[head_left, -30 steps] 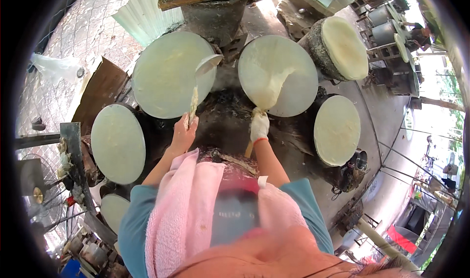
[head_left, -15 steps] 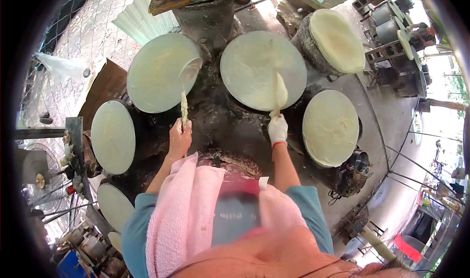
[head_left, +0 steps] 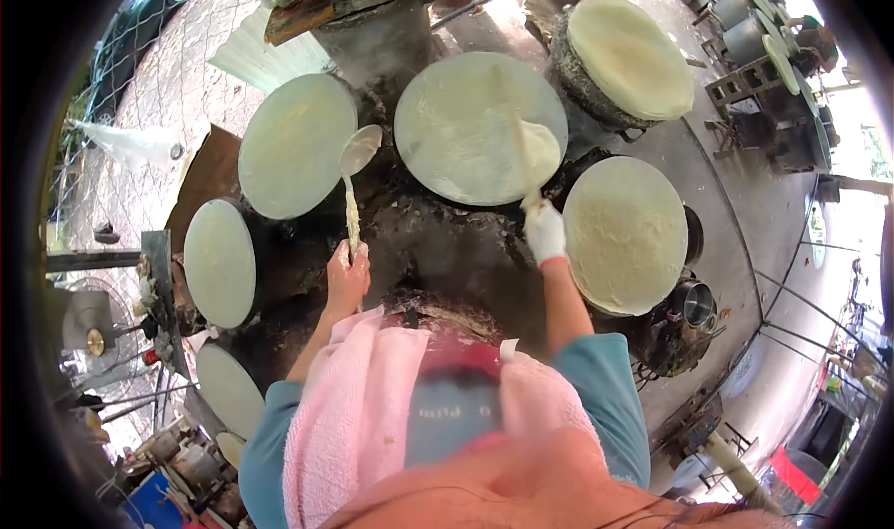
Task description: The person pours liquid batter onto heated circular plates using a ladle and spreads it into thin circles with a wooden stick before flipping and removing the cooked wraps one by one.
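Left hand clamped on a ladle whose bowl hangs at the edge of the left round griddle. Gloved right hand grips a spreader lying on the centre griddle, smearing pale batter. More batter-covered griddles ring the black stove surface; pink towel drapes the shoulders.

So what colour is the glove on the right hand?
White, on the right hand; the head view shows it.
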{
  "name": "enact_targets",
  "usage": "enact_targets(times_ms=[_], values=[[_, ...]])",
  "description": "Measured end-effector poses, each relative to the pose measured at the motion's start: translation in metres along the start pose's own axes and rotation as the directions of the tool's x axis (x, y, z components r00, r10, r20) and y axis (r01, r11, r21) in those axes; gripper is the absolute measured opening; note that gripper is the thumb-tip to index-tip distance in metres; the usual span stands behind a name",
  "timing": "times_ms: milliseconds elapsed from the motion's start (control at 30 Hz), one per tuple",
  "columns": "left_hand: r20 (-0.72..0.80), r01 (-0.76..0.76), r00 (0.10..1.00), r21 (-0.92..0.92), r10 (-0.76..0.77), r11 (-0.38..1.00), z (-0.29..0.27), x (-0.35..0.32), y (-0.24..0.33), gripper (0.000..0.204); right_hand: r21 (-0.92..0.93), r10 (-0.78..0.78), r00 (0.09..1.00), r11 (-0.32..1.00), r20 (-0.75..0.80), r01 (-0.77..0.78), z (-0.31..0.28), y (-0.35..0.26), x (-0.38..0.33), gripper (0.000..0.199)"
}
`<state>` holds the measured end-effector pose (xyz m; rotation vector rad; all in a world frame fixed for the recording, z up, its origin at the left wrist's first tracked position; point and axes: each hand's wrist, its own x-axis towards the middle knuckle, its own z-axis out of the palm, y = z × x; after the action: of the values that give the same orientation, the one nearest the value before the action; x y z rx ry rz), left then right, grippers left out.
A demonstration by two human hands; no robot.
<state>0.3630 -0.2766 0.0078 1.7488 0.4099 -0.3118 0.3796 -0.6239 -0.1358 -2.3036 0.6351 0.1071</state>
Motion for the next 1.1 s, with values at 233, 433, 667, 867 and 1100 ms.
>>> enact_targets(times_ms=[233,433,667,867,1100], values=[[0.051,0.027,0.998,0.023,-0.028,0.999,0.007,0.004,0.003,0.018,-0.309,0.118,0.993,0.945,-0.001,-0.113,0.005,0.004,-0.011,0.058],[0.058,0.019,0.998,0.086,-0.024,0.996,0.012,0.004,0.005,0.019,-0.301,0.083,0.951,0.937,-0.297,-0.175,-0.024,-0.029,0.131,0.062],[0.074,0.053,0.996,0.070,-0.058,0.996,0.020,0.006,0.001,0.018,0.415,-0.278,0.896,0.811,-0.346,0.412,0.006,-0.032,0.036,0.048],[0.165,-0.065,0.985,0.056,0.054,0.996,0.049,0.038,0.010,0.019,0.894,0.366,0.873,0.184,0.323,-0.408,0.015,0.000,-0.073,0.024],[0.417,-0.287,0.887,0.166,0.197,0.943,0.138,0.173,0.062,0.022,0.856,0.326,0.905,0.347,0.274,-0.384,-0.020,0.024,-0.025,0.022]])
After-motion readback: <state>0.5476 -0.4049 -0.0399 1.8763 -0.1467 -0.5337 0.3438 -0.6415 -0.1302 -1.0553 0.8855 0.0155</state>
